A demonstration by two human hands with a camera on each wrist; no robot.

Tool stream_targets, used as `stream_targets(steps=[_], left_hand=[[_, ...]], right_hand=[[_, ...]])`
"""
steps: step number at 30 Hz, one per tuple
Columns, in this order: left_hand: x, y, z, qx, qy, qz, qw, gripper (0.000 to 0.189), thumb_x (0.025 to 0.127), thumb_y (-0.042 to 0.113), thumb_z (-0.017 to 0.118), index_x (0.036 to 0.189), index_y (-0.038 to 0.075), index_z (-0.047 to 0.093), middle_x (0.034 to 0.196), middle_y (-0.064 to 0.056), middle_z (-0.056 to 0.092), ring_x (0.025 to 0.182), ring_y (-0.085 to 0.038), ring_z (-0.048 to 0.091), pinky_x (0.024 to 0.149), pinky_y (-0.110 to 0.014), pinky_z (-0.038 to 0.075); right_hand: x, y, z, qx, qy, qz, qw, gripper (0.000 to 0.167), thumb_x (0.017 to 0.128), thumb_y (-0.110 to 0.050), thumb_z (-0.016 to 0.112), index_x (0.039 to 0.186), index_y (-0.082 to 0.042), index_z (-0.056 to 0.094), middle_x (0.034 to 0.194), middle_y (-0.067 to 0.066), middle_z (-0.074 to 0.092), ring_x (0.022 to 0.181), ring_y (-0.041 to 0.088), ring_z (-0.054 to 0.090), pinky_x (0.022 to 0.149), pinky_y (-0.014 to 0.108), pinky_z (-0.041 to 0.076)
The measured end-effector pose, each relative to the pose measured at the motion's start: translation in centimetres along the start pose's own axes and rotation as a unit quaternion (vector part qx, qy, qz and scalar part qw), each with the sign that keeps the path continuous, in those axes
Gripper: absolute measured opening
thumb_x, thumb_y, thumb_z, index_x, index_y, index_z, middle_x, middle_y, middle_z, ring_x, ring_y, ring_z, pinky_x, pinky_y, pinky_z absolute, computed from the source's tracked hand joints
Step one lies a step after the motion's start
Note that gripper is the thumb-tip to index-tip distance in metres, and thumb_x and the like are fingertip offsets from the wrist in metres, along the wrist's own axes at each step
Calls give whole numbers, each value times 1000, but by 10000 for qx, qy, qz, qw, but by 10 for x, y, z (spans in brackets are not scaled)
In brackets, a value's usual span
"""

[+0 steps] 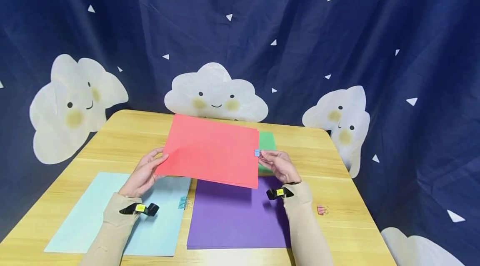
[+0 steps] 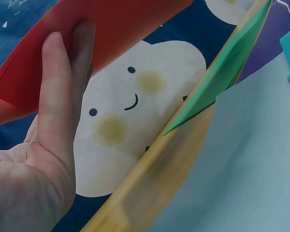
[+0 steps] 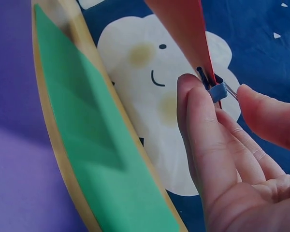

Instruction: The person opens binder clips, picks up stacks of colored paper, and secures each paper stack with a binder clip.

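Note:
A stack of red paper [image 1: 211,149] is held up above the table, slightly tilted. My left hand [image 1: 142,173] grips its left edge, the thumb on the near face and the fingers behind, as the left wrist view shows. At the right edge sits a blue binder clip [image 1: 256,152]. My right hand [image 1: 280,165] pinches this clip by its wire handles between thumb and fingers. In the right wrist view the clip's blue body [image 3: 217,92] straddles the red sheets' edge.
Light blue paper [image 1: 90,220] lies at left, with a teal binder clip [image 1: 182,202] on its right edge. Purple paper [image 1: 236,224] lies beneath the red stack, green paper [image 1: 267,140] behind it. A pink binder clip [image 1: 321,210] lies on the wooden table [image 1: 348,232] at right.

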State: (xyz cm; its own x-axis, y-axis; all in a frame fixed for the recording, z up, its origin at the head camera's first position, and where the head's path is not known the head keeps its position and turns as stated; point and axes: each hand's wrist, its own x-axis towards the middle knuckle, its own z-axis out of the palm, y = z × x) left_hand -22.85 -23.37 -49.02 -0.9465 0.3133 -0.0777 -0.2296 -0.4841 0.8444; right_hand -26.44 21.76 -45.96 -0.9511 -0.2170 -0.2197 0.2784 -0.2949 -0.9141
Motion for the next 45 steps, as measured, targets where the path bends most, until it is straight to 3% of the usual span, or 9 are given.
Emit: stream_targets(steps=[6,14,22,29,38,45], left_hand=[[-1,0,-1,3,60,-119,9999,28,110,14,48,137,18,45,115,4,77,98,-11,78,81,-27,63],[-2,-1,-1,78,76,-71,9999,28,110,12,48,138,18,43,115,5,77,99,-10,77,82,-29,63],[-1,-3,-2,99,21,-1,9999,27,110,11,47,136,18,46,115,4,76,100,-10,77,82,-30,63],[-1,-3,-2,173,69,-72,9998,25,110,13,48,135,19,47,115,5,76,100,-10,77,82,-30,64],[0,0,-2,74,45,-113,9999,28,110,13,49,137,18,44,116,5,76,100,-10,77,82,-30,63],[0,3,-5,64,-38,19,10000,23,111,11,47,133,17,48,110,3,74,96,-10,77,79,-28,64]], right_hand=[[0,2,2,-117,59,6,9999,27,104,3,55,128,12,61,94,1,78,89,10,76,87,25,63],[0,2,2,-43,12,-16,10000,19,103,2,57,104,-4,75,94,2,78,89,11,76,86,25,63],[0,2,1,-60,-11,82,9999,16,103,-3,59,113,2,72,94,4,78,88,11,76,87,26,63],[1,2,1,-142,-55,232,9996,39,105,-10,60,136,12,55,101,4,75,88,14,76,86,29,64],[1,1,2,-20,-270,226,9994,16,106,-13,57,117,-4,64,103,2,71,86,17,76,82,28,64],[1,-1,6,14,-557,218,9982,19,109,-18,53,120,-5,61,111,3,67,91,19,76,85,30,64]])
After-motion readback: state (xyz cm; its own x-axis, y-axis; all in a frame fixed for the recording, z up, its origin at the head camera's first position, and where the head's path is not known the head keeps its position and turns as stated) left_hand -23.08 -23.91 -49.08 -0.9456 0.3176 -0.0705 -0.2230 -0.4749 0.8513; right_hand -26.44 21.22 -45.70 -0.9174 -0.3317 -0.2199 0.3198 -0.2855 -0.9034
